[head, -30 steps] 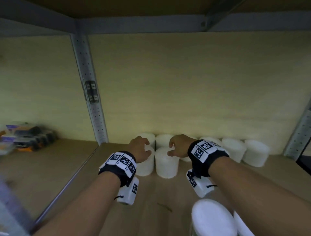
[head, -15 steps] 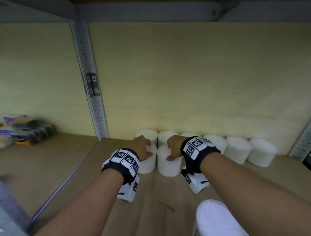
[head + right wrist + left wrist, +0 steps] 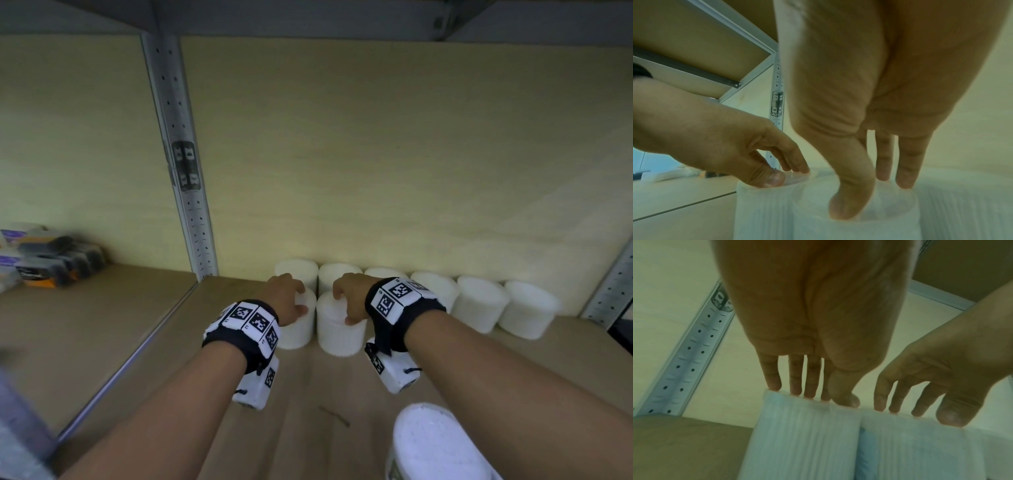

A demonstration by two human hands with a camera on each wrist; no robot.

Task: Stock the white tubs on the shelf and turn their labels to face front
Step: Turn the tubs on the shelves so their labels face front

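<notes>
- Far left: dark packaged goods on the neighbouring shelf bay, blurred, past a perforated metal upright.
- Left hand over the left front tub, grip curled, fingertips and thumb on its top rim.
- Right hand over the right front tub, thumb and fingertips gripping its top edge.
- Both front tubs upright on the wooden shelf, touching side by side.
- Behind: back row of white tubs along the rear wall, running rightward.
- Near right: another white tub at the lower edge.
- No label readable on any tub.
</notes>
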